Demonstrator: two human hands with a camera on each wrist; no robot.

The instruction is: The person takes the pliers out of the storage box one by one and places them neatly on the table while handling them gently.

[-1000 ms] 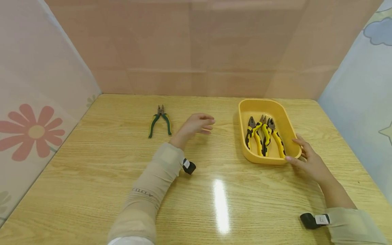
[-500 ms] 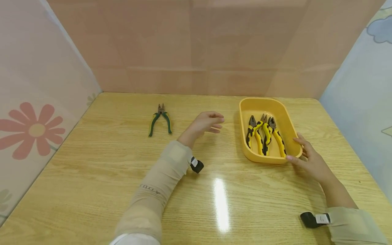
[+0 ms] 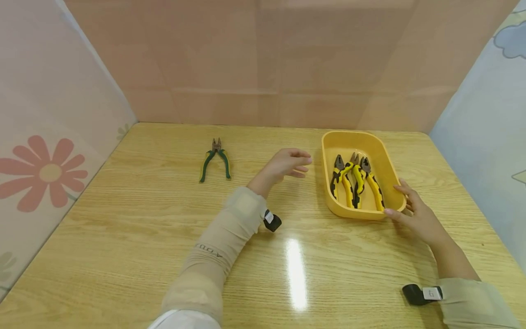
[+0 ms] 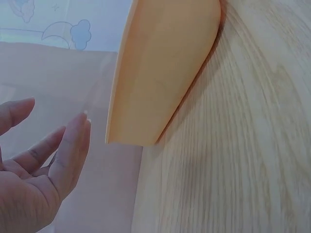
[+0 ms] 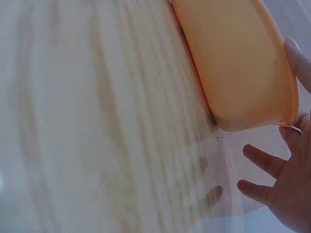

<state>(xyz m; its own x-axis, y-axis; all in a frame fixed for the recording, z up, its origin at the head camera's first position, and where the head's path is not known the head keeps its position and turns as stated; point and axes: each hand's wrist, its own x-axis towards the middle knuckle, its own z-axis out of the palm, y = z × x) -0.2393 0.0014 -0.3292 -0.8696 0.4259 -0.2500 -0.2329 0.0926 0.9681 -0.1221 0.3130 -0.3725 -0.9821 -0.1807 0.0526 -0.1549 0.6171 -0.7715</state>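
Note:
My left hand (image 3: 287,165) hovers left of a yellow plastic bin (image 3: 396,169), fingers loosely extended and holding nothing. In the left wrist view, the left hand (image 4: 46,165) is apart from the bin's outer wall (image 4: 160,63). My right hand (image 3: 417,217) grips the bin's near right corner, thumb and index finger at the rim, as the right wrist view shows; its other fingers are spread. Inside the bin lie yellow-and-black pliers, one pair at the left (image 3: 334,183), one in the middle (image 3: 359,180) and one at the right (image 3: 374,189).
Pliers with green handles (image 3: 225,162) lie spread on the wooden table (image 3: 123,237), left of my left hand. Behind the table rises a pinkish-brown wall (image 3: 230,68). A flowered panel (image 3: 49,105) borders the left side and a pale blue one (image 3: 493,119) the right.
My left hand has moved to the right, away from the green-handled pliers and closer to the bin. The right hand and the bin have stayed in place.

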